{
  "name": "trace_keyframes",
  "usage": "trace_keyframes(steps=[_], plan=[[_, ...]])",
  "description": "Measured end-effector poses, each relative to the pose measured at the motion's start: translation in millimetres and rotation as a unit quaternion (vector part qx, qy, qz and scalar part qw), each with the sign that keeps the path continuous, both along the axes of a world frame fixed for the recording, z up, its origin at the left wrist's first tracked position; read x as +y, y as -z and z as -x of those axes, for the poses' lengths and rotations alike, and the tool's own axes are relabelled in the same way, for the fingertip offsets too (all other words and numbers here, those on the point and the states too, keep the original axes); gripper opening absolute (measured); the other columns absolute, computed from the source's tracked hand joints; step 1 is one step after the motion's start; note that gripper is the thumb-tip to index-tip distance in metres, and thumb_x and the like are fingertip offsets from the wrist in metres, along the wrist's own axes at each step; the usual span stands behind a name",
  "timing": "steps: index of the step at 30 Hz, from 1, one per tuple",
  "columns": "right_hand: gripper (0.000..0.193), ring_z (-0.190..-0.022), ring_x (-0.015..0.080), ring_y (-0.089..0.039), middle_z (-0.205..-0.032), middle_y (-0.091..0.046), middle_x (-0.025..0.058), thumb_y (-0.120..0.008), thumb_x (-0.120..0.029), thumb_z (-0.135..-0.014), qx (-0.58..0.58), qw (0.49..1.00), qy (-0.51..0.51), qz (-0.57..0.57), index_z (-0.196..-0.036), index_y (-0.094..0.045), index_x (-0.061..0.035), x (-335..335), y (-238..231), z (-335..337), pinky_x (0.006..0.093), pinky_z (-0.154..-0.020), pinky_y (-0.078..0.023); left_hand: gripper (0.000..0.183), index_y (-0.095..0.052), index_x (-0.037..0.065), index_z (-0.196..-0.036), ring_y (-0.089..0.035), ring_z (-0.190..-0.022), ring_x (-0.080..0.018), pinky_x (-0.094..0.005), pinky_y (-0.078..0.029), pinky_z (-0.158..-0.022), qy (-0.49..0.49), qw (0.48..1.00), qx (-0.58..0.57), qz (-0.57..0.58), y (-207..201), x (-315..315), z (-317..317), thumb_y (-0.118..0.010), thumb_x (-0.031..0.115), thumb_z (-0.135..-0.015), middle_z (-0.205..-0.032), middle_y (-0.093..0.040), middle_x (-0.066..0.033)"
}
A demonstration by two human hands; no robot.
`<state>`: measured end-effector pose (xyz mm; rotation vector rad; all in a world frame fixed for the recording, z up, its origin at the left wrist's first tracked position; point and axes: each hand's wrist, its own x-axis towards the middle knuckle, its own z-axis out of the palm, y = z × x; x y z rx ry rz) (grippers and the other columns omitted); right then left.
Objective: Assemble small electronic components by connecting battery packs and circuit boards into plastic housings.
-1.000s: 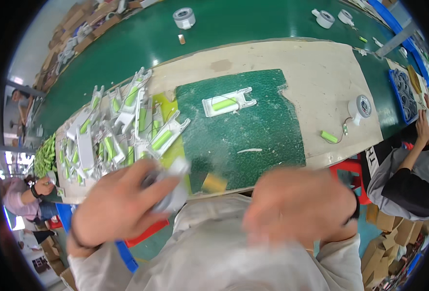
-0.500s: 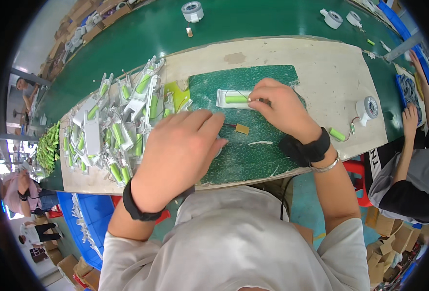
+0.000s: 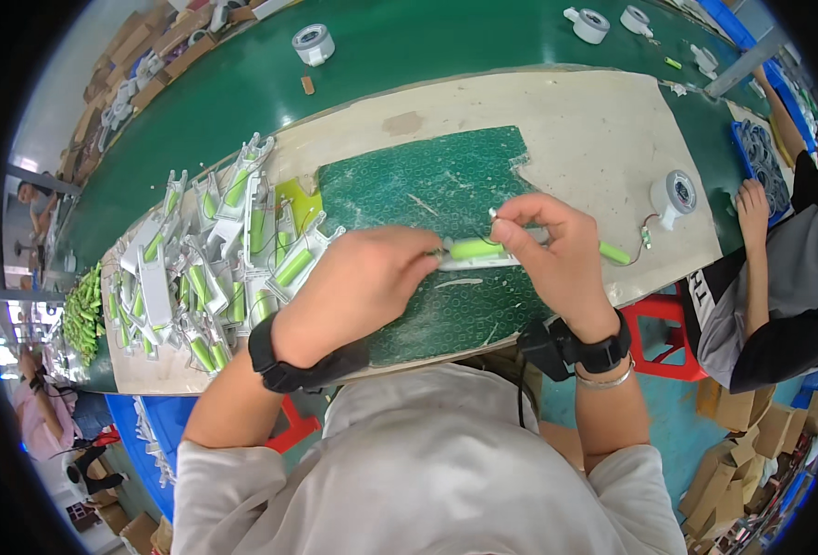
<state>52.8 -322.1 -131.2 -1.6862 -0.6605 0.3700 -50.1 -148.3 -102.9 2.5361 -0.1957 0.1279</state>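
Observation:
A white plastic casing [image 3: 494, 262] with a green cylindrical battery [image 3: 476, 249] in it is between my hands over the green mat [image 3: 407, 326]. My left hand [image 3: 365, 285] is closed at the casing's left end, thumb and forefinger together near thin dark wires. What exactly they grip is too small to tell. Thumb and forefinger of my right hand [image 3: 559, 254] pinch a small white connector [image 3: 493, 213] just above the battery, with a dark wire by it. The right hand hides part of the casing's right end.
Many white casings with green batteries [image 3: 201, 277] are heaped on the left. A round white unit [image 3: 675, 196] stands at right, wired to a loose green battery [image 3: 614, 252]. More round units [image 3: 313, 43] sit on the far bench. A co-worker's hand [image 3: 753, 215] rests near a blue tray [image 3: 762, 166].
The casing is nearer to me now. My right hand has lifted a small connector above the battery, and my left hand has come to the casing's left end. The yellow-wrapped piece no longer shows.

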Motion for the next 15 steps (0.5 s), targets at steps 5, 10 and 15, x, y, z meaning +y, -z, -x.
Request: trace_keyframes(steps=[5,10,15], plan=[[0.007,-0.072,0.0202,-0.049,-0.071,-0.056,0.0037,-0.056,-0.012,-0.078,-0.085,0.994,-0.075,0.000,-0.079,-0.058,-0.0054,14,-10,22,0.0314,-0.067,-0.038,0.017,-0.056,-0.003,-0.099,-0.058,-0.072,-0.0121,-0.0237,-0.046,-0.065,-0.170,0.928,0.070,0.323,5,-1,17,-0.054,0.003,-0.083,-0.082,-0.061,-0.0071],[0.004,-0.071,0.0220,-0.049,-0.070,-0.056,0.0042,-0.054,-0.010,-0.078,-0.114,0.989,-0.092,0.006,-0.077,-0.056,-0.0063,28,-1,31,0.0334,-0.070,-0.037,0.019,-0.055,-0.003,-0.103,-0.057,-0.074,-0.0100,-0.0226,-0.046,-0.067,-0.180,0.874,0.060,0.447,10,1,21,-0.052,0.004,-0.085,-0.082,-0.060,-0.0050],[0.005,-0.067,0.0222,-0.049,-0.068,-0.055,0.0041,-0.053,-0.010,-0.078,-0.115,0.989,-0.088,-0.002,-0.077,-0.055,-0.0065,34,1,33,0.0334,-0.070,-0.037,0.019,-0.056,-0.002,-0.102,-0.057,-0.075,-0.0097,-0.0225,-0.046,-0.068,-0.174,0.876,0.060,0.445,10,7,26,-0.052,0.004,-0.085,-0.082,-0.060,-0.0049]])
